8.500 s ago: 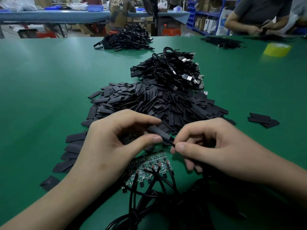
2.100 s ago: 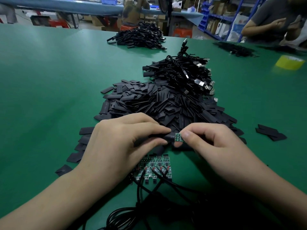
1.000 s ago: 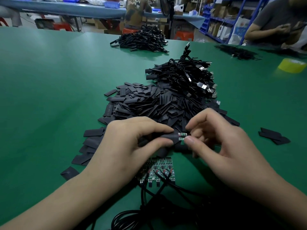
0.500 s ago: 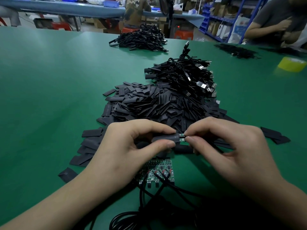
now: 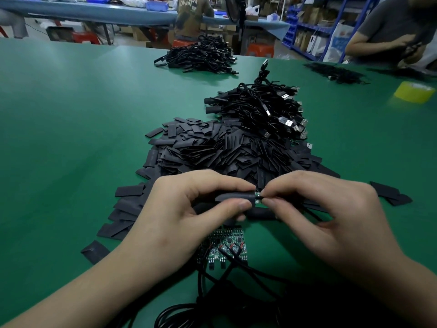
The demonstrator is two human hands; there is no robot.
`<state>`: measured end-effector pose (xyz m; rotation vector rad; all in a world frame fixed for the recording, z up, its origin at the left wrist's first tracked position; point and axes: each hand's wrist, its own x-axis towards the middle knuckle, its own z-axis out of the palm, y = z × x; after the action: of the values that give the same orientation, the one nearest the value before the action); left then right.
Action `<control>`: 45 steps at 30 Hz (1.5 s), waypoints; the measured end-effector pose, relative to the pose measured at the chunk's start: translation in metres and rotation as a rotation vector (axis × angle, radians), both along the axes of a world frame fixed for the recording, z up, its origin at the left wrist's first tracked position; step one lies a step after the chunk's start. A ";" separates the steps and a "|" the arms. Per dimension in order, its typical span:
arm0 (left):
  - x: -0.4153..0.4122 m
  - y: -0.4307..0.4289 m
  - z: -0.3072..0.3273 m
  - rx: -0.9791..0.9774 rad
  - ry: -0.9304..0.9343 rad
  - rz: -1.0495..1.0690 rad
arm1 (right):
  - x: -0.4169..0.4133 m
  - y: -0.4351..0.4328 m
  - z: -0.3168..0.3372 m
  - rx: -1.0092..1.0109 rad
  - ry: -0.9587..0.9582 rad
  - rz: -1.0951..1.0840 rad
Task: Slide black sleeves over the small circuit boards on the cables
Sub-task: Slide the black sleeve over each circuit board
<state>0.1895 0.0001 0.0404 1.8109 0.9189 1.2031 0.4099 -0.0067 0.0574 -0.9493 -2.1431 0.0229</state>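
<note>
— Where is the black sleeve (image 5: 234,196)?

— Just above the table, between the hands. The left hand (image 5: 189,209) pinches it between thumb and forefinger. A sliver of green circuit board (image 5: 257,198) shows at its right mouth, where the right hand (image 5: 319,209) pinches it with curled fingertips.

— And beneath them?

— A strip of joined boards (image 5: 224,245) lies flat, with black leads (image 5: 236,268) running toward the person.

— The surface?

— A smooth green mat (image 5: 71,114), faintly glossy. Behind the hands lies a heap of sleeves (image 5: 224,150), flat matte rectangles, then a tangle of cables (image 5: 260,110) with metal plugs.

— The room?

— A workshop: a yellow tape roll (image 5: 415,91) at right, another cable pile (image 5: 201,58) farther back, a blue bench (image 5: 94,10) and blue shelving (image 5: 307,20) with cartons.
</note>
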 end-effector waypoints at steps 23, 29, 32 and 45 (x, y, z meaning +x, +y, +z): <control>0.004 -0.003 0.006 0.301 0.173 0.326 | -0.018 -0.013 -0.008 -0.110 0.034 -0.112; 0.003 -0.003 0.005 0.296 0.159 0.302 | -0.021 -0.014 -0.004 -0.086 -0.073 -0.112; 0.001 -0.002 0.008 0.342 0.171 0.308 | -0.017 -0.014 0.000 -0.216 0.080 -0.056; 0.000 -0.003 0.012 0.471 0.248 0.316 | -0.012 -0.012 0.003 -0.147 0.061 -0.119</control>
<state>0.1895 -0.0025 0.0526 2.2882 1.1671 1.5087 0.3979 -0.0190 0.0604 -1.1454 -2.0473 0.1504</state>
